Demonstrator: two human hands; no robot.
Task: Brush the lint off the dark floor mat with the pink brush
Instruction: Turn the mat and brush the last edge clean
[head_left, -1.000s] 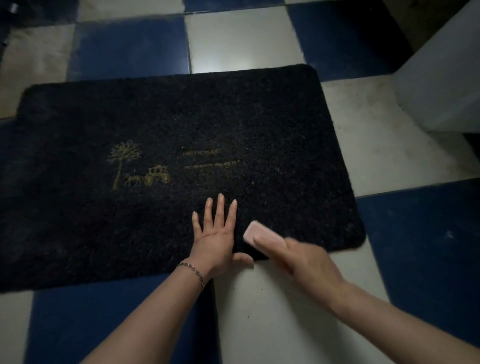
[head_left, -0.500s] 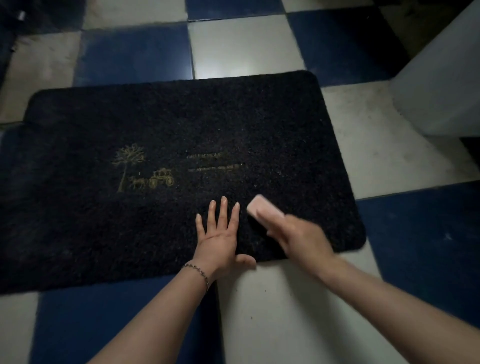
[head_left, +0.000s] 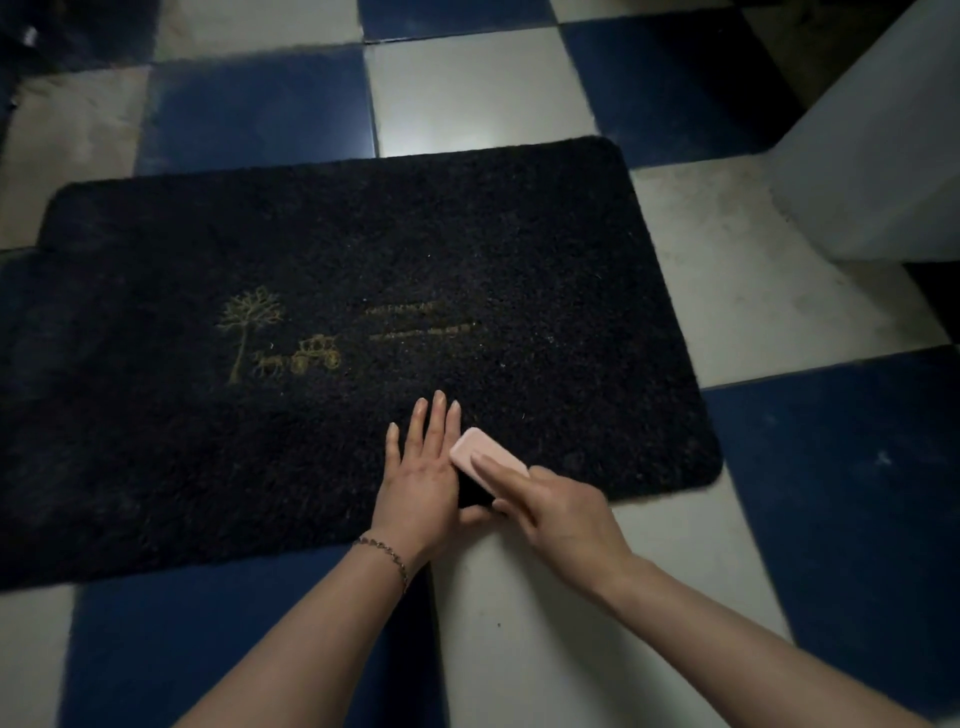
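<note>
Two hands work at the near edge of the dark floor mat (head_left: 322, 270). Your left hand (head_left: 423, 480) lies flat, fingers straight and spread, pressing the pile down. Your right hand (head_left: 558, 506) grips the pink brush (head_left: 485, 457), fingers curled over its back, bristles down on the mat just right of the left hand. Its long axis runs near-right to far-left, free end pointing far-left toward the left fingers. Progress looks early: pale lint specks show across the middle and far right, so most of the mat is left to do.
</note>
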